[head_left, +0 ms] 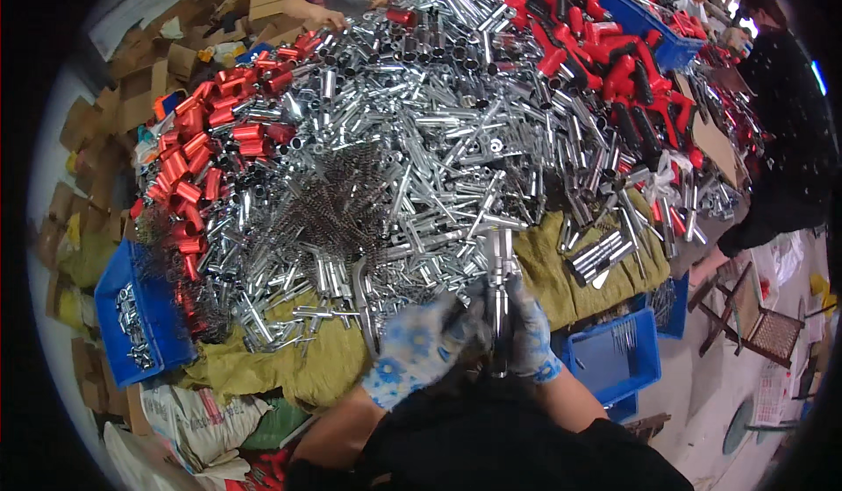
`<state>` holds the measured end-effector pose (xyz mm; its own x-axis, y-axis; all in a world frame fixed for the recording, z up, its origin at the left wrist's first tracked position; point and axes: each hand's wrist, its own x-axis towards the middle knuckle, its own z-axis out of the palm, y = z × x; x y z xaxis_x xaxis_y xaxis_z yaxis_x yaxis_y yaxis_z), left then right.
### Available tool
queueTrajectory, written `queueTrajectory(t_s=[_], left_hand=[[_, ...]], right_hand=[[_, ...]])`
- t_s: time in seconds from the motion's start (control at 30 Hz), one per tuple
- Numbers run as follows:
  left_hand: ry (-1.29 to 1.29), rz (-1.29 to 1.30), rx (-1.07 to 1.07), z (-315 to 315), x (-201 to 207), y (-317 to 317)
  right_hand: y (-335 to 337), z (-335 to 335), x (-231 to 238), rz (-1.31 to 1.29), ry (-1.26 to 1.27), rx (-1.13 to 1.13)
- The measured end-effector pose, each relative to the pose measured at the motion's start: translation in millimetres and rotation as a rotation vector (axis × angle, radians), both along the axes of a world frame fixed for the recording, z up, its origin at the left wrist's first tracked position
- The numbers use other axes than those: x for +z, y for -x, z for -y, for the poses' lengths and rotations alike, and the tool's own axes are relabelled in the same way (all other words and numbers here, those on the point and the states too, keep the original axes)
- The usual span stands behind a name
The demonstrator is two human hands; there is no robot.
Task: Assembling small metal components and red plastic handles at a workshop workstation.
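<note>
Both hands are gloved and sit at the near edge of the heap [447, 145]. Right hand [531, 338]: fingers curled, closed about a chrome tube [500, 302], which stands on end before the wearer, over the heap's near edge. Left hand [412, 346]: partly curled beside the tube (blurred; whether it grips anything cannot be told). Yellow cloth [568, 285] lies under the heap's near side. A blue tray [605, 370] sits below the heap's near right corner; a blue bin [167, 316], holding small metal parts, adjoins its near left. Springs [338, 202] lie atop the heap, left of its middle. Red tubes [189, 162] line its left side; red grips [614, 48] cover its far right. A co-worker's hand [329, 19] touches the far edge.
</note>
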<state>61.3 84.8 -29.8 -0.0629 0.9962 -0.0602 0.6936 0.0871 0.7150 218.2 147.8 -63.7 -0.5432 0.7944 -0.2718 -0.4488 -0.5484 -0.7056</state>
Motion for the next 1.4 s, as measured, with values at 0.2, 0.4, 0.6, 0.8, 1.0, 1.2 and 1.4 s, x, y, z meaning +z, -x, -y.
queueTrajectory(t_s=[0.2,0.4,0.6,0.8,1.0,1.2,1.4], left_hand=[[0.058,0.280,-0.110,6.3,-28.3,-35.5],[0.274,0.682,-0.278,-3.6,-21.1,-23.3],[-0.487,-0.604,0.014,-65.5,17.5,144.3],[-0.005,-0.890,0.621,-111.0,26.2,291.6],[-0.241,-1.373,0.510,-109.3,4.4,338.9],[-0.445,-1.060,0.607,-70.0,59.8,298.6],[-0.309,0.002,0.203,1.8,55.2,151.7]], right_hand=[[2.8,-1.9,-0.4,0.069,-0.190,-0.240],[4.3,-12.6,-4.8,-0.063,0.058,-0.174],[12.4,-23.3,-5.6,-0.117,0.274,-0.296],[18.1,-13.0,-10.7,-0.035,0.279,-0.143],[21.4,-6.6,-14.4,0.050,0.239,0.004],[19.9,3.5,-11.6,0.058,0.107,0.220],[29.6,23.3,-1.0,0.180,-0.030,0.253]])
